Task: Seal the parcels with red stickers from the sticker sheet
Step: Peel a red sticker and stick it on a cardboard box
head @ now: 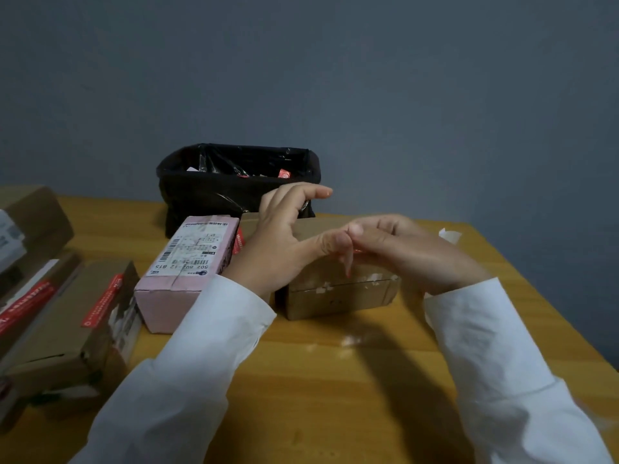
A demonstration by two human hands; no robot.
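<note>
Your left hand (284, 239) and right hand (402, 249) meet above the brown parcel (338, 289) in the middle of the desk (335, 380). The left thumb and a finger pinch toward the right fingertips (355, 229), and a thin sliver of red sticker (348, 262) hangs between them; which hand truly holds it you cannot tell from here. Your left index finger points out straight toward the bin (234, 182). The right hand's fingers are curled in at the meeting point.

The brown parcel's front flap seam shows torn white tape bits. Just left of it, touching, lies a pink parcel (187, 266) with a printed label on top. Further left sit more brown boxes (70, 323) bearing red strips. The black-lined bin stands behind the parcels with red scraps inside. A white paper scrap (450, 234) lies at the desk's right edge.
</note>
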